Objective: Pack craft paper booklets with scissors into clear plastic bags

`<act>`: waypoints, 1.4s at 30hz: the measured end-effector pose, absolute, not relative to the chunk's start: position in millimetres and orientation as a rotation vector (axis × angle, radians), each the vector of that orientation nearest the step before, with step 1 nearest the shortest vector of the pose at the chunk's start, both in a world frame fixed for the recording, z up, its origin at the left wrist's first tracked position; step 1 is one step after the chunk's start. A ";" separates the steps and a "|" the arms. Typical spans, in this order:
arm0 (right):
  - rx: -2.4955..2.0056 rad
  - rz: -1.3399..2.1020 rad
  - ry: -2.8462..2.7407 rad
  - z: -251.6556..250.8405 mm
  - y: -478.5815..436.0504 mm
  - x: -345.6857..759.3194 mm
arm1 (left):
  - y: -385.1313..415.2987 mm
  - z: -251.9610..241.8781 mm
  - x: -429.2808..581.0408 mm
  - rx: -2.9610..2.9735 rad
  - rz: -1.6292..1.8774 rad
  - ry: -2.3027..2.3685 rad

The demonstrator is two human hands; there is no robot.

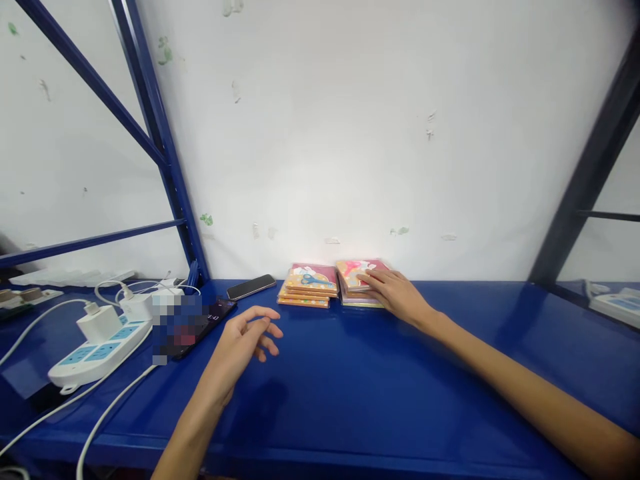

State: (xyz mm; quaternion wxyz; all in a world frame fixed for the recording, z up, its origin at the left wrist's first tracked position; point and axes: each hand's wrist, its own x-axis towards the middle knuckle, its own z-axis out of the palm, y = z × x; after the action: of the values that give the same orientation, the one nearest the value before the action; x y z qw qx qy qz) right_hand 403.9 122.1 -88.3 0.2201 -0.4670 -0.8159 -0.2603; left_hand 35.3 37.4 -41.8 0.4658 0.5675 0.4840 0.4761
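Two low stacks of flat, clear-wrapped craft packs stand side by side at the back of the blue table, near the wall. The left stack (307, 283) has a blue scissors shape on its top pack. A pink scissors shape shows on the top pack of the right stack (350, 272). My right hand (393, 291) rests its outstretched fingers on the right side of that stack; its thumb is hidden. In front and to the left, my left hand (253, 331) hovers above the table with nothing in it, fingers loosely bent and apart.
A dark phone (251, 287) lies left of the stacks. Nearer, another phone (213, 320) is partly blurred out. At the left are a white power strip (100, 350) with plugged-in chargers and several white cables. Blue metal posts (167, 147) rise at the left, with a dark post (575, 173) at the right.
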 end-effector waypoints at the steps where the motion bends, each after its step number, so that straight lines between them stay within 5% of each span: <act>1: -1.267 -0.726 -2.255 -89.7 120.1 406.7 | 37.2 -42.6 36.9 1.394 1.164 1.186; 17: -0.801 -0.668 -2.170 -69.7 52.8 375.1 | 43.9 -55.8 46.8 1.420 1.073 1.201; 28: -0.599 -0.731 -2.229 -81.5 39.4 335.9 | 26.4 -62.5 66.4 1.077 0.875 0.760; 42: -1.051 0.947 -1.906 -82.5 53.3 335.4 | 32.8 -59.2 46.1 1.052 0.740 0.864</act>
State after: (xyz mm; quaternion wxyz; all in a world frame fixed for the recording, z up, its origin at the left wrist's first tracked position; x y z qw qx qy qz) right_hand 335.4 53.3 -82.5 0.3747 -0.4104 -0.7446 0.3699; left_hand 46.1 32.8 -59.2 0.7146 0.4750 0.3902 0.3339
